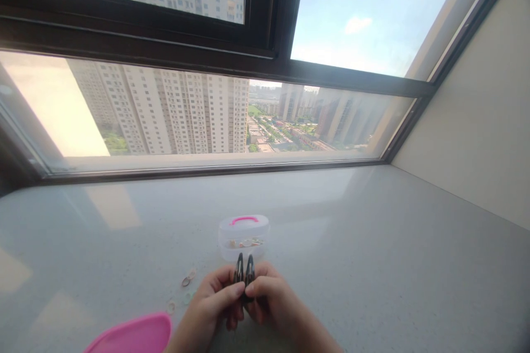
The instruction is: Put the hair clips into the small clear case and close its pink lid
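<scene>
Two dark snap hair clips stand upright side by side between my hands, their pointed ends facing away from me. My left hand [220,298] pinches the left hair clip [239,266] between thumb and fingers. The right hair clip [250,267] is pinched in the same way by my right hand [271,293]. Both thumbs lie close together over the lower ends of the clips, which are partly hidden. Just beyond my fingertips sits a translucent white box [244,231] with a pink handle on its lid. Small light-coloured items show through its wall.
Left of my left hand lie several small hair ties [187,281] on the white speckled sill [372,265]. A pink tray-like object [134,335] is cut off at the lower left edge. Behind the sill is a dark-framed window [339,77], with a plain wall [476,121] at the right.
</scene>
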`<state>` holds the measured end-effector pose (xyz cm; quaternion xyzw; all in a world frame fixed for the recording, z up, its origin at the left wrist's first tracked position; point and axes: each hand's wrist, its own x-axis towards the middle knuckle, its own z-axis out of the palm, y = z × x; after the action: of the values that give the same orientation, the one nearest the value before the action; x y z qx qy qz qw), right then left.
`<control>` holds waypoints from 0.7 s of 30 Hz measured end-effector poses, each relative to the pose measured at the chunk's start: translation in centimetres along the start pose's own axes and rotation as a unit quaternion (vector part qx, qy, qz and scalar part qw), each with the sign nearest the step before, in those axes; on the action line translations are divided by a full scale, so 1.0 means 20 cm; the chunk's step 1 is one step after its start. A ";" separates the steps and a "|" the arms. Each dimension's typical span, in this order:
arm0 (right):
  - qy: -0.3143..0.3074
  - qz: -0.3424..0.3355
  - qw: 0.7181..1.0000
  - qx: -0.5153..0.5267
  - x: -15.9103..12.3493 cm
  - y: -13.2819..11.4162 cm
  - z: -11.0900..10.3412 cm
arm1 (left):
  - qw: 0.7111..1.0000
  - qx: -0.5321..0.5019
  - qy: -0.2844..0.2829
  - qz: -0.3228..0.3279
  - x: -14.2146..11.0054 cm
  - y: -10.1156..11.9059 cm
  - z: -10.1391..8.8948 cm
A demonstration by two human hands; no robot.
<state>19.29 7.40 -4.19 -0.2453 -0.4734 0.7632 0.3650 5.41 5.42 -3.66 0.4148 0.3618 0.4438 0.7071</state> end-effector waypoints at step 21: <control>0.048 0.009 0.998 0.046 0.01 0.01 0.00 | 0.998 0.012 0.065 0.008 -0.01 0.01 0.04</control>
<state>19.10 7.53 -4.28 -0.2691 -0.4177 0.7745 0.3914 5.95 5.17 -3.09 0.3966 0.4091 0.4709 0.6735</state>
